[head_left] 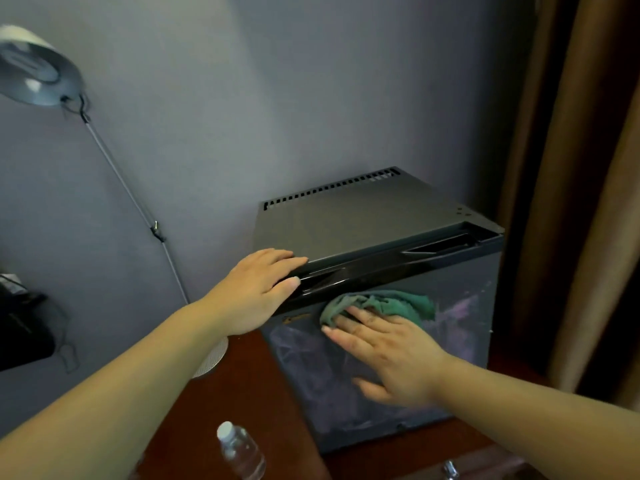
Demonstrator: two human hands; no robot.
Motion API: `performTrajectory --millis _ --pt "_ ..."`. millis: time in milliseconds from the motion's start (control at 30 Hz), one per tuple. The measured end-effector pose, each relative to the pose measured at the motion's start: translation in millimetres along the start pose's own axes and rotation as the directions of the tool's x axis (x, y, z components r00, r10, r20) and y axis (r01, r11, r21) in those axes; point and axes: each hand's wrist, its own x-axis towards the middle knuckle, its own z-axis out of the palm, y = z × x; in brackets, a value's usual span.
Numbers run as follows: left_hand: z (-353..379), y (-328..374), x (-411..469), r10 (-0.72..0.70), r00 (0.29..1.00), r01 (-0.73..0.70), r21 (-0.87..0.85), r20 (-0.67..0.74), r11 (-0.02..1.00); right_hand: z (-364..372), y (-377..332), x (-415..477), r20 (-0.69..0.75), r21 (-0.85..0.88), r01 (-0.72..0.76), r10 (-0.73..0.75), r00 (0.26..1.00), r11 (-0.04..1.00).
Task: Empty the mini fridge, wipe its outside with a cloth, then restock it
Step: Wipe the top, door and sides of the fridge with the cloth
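Pressing a green cloth (pixel 384 304) against the glass door of the black mini fridge (pixel 363 216), the right hand (pixel 388 355) lies flat with straight, spread fingers, just below the door's top edge. The left hand (pixel 258 289) rests open on the fridge's top front corner. A clear water bottle (pixel 240 452) stands on the wooden cabinet (pixel 249 382) before the fridge.

Glossy fridge door (pixel 381 368), matt top (pixel 353 216), soft green cloth (pixel 398 304).
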Motion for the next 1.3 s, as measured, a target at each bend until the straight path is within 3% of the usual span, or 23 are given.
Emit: performTrajectory --millis 133,467,733,933,1167,1300 --pt "5 -34 -20 0.008 0.999 -0.005 -0.094 0.033 0.996 14 -40 34 0.01 -0.052 0.032 -0.031 0.999 0.998" --pt "17 -46 -25 0.076 0.997 -0.067 -0.279 0.019 0.958 24 -86 71 0.078 -0.197 0.059 -0.045 0.996 0.979" --pt "22 -48 -29 0.079 0.997 -0.08 -0.312 -0.016 0.947 43 -70 33 0.235 -0.178 0.085 -0.041 0.971 0.98" --pt "30 -44 -30 0.038 0.995 -0.067 -0.322 -0.095 0.944 23 -62 44 0.097 -0.21 0.039 -0.018 0.995 0.977" --pt "28 -29 -36 -0.062 0.992 0.035 -0.224 -0.112 0.974 36 -39 14 0.178 -0.127 0.117 -0.094 0.98 0.985" --pt "28 -11 -37 -0.146 0.978 0.117 -0.19 -0.147 0.975 17 -20 12 0.099 -0.084 0.088 -0.08 0.992 0.993"
